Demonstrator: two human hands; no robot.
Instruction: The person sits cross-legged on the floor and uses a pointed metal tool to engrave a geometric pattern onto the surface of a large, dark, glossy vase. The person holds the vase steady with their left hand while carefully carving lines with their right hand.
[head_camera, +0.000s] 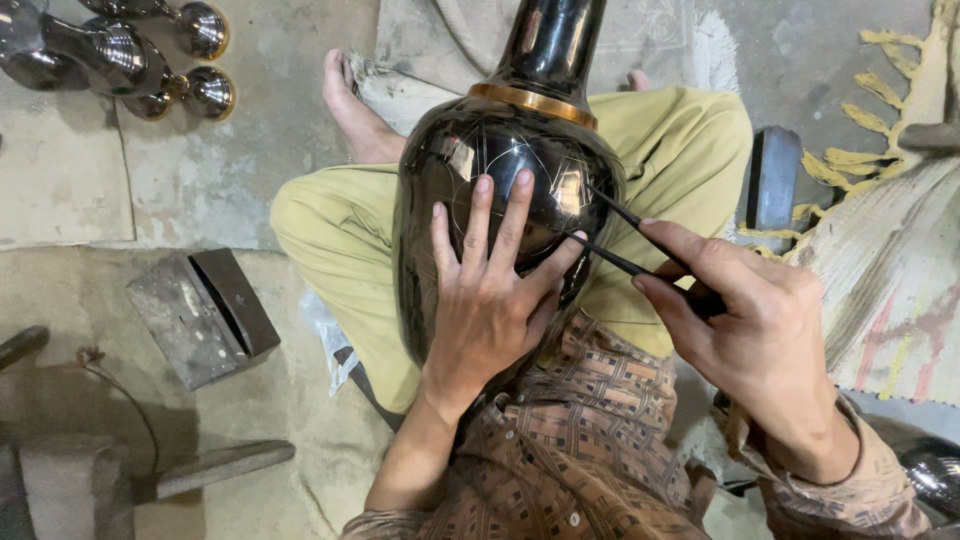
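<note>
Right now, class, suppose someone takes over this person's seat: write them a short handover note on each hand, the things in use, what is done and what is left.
Left hand: flat on the dark metal vase, fingers spread, steadying it across the lap.
Right hand: pinching a two-legged compass-like scribing tool, both points touching the vase's shoulder by the left thumb.
Done: thin scribed arcs and lines show on the belly below the gold band.
Left: the lower body and the neck look unmarked.
Nearby: more polished metal pieces at the upper left, a grey metal block on the floor.
</note>
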